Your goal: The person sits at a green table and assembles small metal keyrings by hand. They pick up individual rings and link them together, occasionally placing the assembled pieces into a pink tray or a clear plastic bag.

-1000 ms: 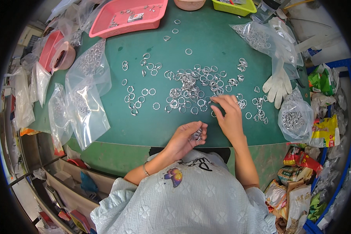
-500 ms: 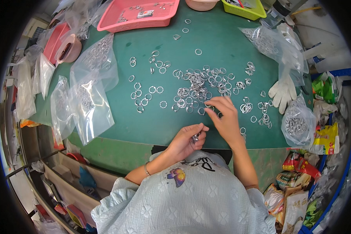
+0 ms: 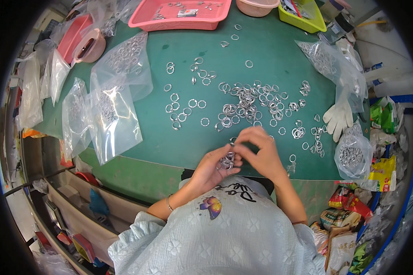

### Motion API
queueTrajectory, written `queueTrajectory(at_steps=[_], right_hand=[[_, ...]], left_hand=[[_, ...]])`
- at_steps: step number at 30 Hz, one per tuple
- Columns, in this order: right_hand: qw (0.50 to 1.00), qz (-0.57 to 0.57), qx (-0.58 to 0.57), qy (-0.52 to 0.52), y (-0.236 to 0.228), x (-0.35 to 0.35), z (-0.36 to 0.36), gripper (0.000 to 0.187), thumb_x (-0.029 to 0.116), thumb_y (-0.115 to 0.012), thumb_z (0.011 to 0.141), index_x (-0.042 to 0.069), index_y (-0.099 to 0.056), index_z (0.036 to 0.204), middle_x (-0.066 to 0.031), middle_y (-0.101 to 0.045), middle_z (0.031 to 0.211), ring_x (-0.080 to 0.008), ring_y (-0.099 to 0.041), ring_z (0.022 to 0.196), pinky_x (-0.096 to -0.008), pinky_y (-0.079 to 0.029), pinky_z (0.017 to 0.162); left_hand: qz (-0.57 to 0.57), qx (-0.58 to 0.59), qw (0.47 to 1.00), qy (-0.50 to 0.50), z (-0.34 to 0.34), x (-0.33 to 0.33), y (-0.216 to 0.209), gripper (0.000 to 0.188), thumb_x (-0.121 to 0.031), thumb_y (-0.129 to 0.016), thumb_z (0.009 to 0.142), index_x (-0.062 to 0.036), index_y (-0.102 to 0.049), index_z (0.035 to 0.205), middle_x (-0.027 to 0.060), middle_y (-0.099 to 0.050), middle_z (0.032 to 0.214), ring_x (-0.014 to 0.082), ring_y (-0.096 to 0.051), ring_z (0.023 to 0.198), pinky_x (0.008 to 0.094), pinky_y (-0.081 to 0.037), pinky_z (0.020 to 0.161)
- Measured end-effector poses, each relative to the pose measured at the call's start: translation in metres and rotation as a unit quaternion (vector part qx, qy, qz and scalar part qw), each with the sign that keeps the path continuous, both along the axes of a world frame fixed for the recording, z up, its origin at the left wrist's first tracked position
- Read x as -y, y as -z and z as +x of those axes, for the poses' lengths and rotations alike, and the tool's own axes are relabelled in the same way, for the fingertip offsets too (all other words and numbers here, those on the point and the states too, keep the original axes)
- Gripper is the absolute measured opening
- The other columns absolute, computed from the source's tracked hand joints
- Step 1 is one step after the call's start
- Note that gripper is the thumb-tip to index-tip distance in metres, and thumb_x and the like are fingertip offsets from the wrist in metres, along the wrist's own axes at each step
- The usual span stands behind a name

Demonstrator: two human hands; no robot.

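My left hand (image 3: 208, 169) is cupped near the table's front edge, its fingers curled round a bunch of silver rings (image 3: 227, 161). Just above its thumb, my right hand (image 3: 263, 155) pinches what looks like a single ring (image 3: 232, 141); the fingertips are a little blurred. A heap of loose silver rings (image 3: 243, 101) lies beyond both hands on the green table (image 3: 170, 142). Smaller clusters of rings are scattered to its left and right, some plain-banded and others with a beaded or twisted outline.
Clear bags of rings (image 3: 108, 107) lie at the left, and another bag (image 3: 352, 153) sits at the right beside a white glove (image 3: 338, 117). A pink tray (image 3: 179, 24), a pink bowl (image 3: 258, 8) and a yellow-green basket (image 3: 303, 22) stand along the back.
My right hand has come back from the heap's near edge to my left hand. The left hand has opened somewhat, showing more of its rings. The whole view has shifted slightly.
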State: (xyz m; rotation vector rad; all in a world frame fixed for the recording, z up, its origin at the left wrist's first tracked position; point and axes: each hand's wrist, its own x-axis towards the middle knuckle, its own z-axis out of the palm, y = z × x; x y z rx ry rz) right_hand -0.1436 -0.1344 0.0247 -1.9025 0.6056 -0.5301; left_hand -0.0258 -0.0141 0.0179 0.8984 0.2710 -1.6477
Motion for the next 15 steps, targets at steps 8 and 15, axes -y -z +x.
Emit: queueTrajectory(at_steps=[8, 15], right_hand=[[0.97, -0.218, -0.108, -0.004, 0.016, -0.002, 0.011, 0.015, 0.011, -0.071, 0.069, 0.005, -0.063, 0.081, -0.004, -0.057, 0.08, -0.021, -0.05, 0.077, -0.0325, -0.036, 0.071], [0.999, 0.031, 0.02, -0.03, -0.002, -0.009, 0.025, 0.008, 0.001, -0.067, 0.071, 0.001, -0.065, 0.079, -0.0074, -0.061, 0.078, -0.0185, -0.055, 0.07, -0.0283, -0.043, 0.064]], left_hand=[[-0.06, -0.026, 0.998, 0.015, 0.016, -0.023, 0.006, 0.03, -0.024, -0.05, 0.093, 0.0019, -0.057, 0.106, 0.0116, -0.062, 0.094, 0.0207, -0.062, 0.084, 0.032, -0.053, 0.072], [-0.012, 0.016, 0.997, -0.07, 0.018, -0.015, -0.004, 0.031, -0.024, -0.049, 0.093, 0.0013, -0.056, 0.11, 0.0118, -0.061, 0.098, 0.0182, -0.062, 0.086, 0.0318, -0.053, 0.075]])
